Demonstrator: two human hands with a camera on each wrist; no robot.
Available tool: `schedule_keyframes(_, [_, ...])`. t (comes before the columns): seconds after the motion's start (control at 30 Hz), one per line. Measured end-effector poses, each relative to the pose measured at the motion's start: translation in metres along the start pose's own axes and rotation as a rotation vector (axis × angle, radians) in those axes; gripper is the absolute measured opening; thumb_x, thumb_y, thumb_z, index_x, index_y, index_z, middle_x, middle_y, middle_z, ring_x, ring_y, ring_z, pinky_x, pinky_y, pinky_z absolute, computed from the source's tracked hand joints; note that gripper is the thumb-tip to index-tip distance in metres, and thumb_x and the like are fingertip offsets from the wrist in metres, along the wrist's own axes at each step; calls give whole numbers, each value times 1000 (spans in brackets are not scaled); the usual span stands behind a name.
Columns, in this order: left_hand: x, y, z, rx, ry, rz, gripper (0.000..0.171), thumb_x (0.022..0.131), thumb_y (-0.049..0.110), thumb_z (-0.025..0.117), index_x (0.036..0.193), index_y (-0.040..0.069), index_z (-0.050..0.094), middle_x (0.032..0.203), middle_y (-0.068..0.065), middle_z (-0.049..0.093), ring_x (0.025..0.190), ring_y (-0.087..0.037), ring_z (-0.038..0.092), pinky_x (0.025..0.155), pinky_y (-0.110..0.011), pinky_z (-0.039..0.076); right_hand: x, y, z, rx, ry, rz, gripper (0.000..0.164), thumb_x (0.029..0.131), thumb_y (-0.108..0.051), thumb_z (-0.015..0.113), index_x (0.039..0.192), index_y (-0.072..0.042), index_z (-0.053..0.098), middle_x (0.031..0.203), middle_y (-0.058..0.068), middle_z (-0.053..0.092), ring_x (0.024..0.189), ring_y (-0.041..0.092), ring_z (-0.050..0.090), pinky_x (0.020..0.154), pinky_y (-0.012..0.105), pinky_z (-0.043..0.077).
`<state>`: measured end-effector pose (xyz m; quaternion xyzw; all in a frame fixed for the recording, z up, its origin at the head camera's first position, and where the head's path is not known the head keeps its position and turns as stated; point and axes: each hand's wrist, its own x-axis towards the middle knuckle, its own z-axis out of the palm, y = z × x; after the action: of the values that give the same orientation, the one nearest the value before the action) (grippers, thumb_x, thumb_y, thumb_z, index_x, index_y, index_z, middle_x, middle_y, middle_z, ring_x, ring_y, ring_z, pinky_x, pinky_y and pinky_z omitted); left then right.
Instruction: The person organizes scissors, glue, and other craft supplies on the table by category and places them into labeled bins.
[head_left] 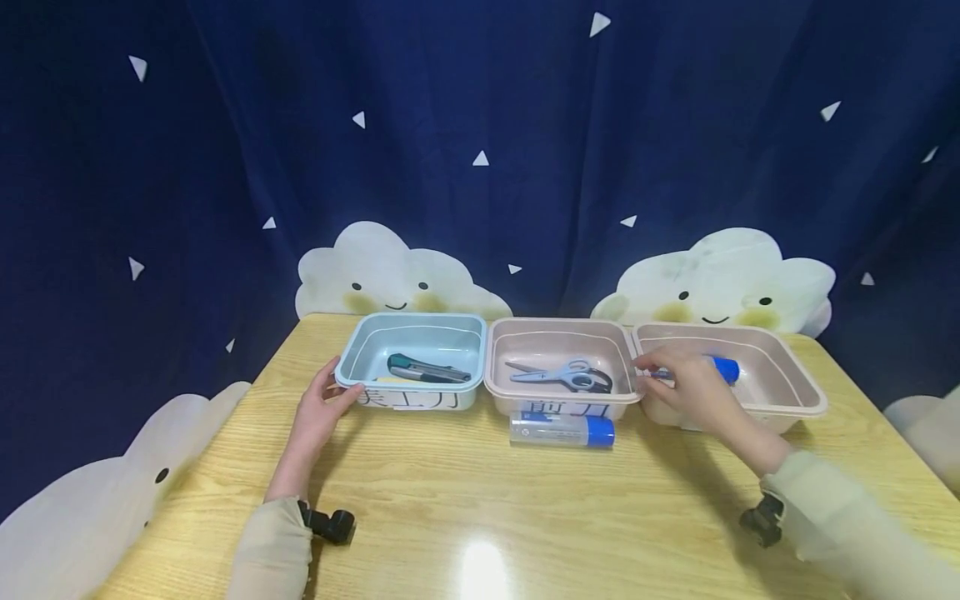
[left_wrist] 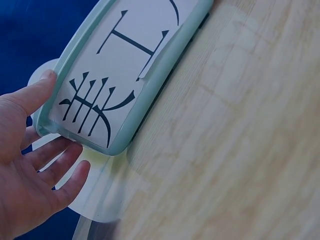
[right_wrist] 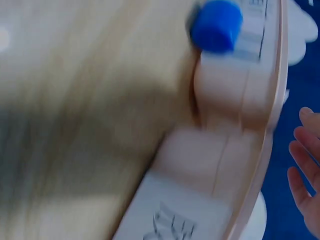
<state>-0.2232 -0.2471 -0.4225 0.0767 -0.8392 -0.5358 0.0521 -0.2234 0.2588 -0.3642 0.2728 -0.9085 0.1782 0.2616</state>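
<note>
At the near left corner of a light blue bin [head_left: 360,354], my left hand [head_left: 318,408] grips the rim, thumb in front and fingers by the end wall. A green-and-grey utility knife [head_left: 427,369] lies inside, with something yellow partly hidden by the front wall. My right hand [head_left: 693,387] is over the left side of the right pink bin [head_left: 787,367], fingers apart and holding nothing. Behind that hand, a blue-capped bottle [head_left: 725,369] lies in the bin, partly covered. In the right wrist view, the right fingers [right_wrist: 302,155] are loosely bent beyond the rim.
The middle pink bin [head_left: 517,333] contains light blue scissors [head_left: 551,375] and dark-handled ones beside them. A clear bottle with a blue cap [head_left: 598,432] lies on the wooden table [head_left: 480,492] before it. Paper labels front the bins; a dark blue curtain [head_left: 450,75] hangs behind.
</note>
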Motion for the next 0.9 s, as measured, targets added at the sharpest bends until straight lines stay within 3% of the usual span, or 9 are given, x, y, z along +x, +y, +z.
schedule_keyframes(0.3, [1, 0, 1, 5, 22, 2, 81, 82, 43, 64, 146, 18, 21, 136, -15, 41, 119, -30, 41, 94, -42, 39, -14, -48, 26, 6, -14, -136, 27, 67, -18, 79, 91, -14, 68, 81, -6, 64, 71, 8, 56, 65, 30, 47])
schedule_keyframes(0.5, [1, 0, 1, 6, 1, -7, 81, 83, 44, 62, 146, 21, 18, 138, -15, 38, 121, -31, 39, 96, -44, 36, -20, -64, 45, -59, -15, -220, 37, 64, -24, 80, 97, -14, 67, 94, 1, 66, 85, 20, 62, 76, 36, 49])
schedule_keyframes(0.63, [1, 0, 1, 8, 3, -13, 80, 83, 43, 62, 146, 21, 18, 138, -14, 39, 121, -30, 39, 95, -43, 36, -22, -70, 56, -75, -20, -236, 41, 62, -24, 80, 99, -11, 66, 99, 6, 66, 92, 26, 62, 82, 40, 48])
schedule_keyframes(0.9, [2, -2, 0, 8, 3, 0, 82, 82, 45, 63, 146, 22, 19, 138, -14, 39, 120, -30, 40, 95, -43, 37, -22, -79, 71, -96, -79, -208, 48, 60, -27, 81, 103, -11, 65, 103, 6, 65, 95, 24, 60, 84, 39, 47])
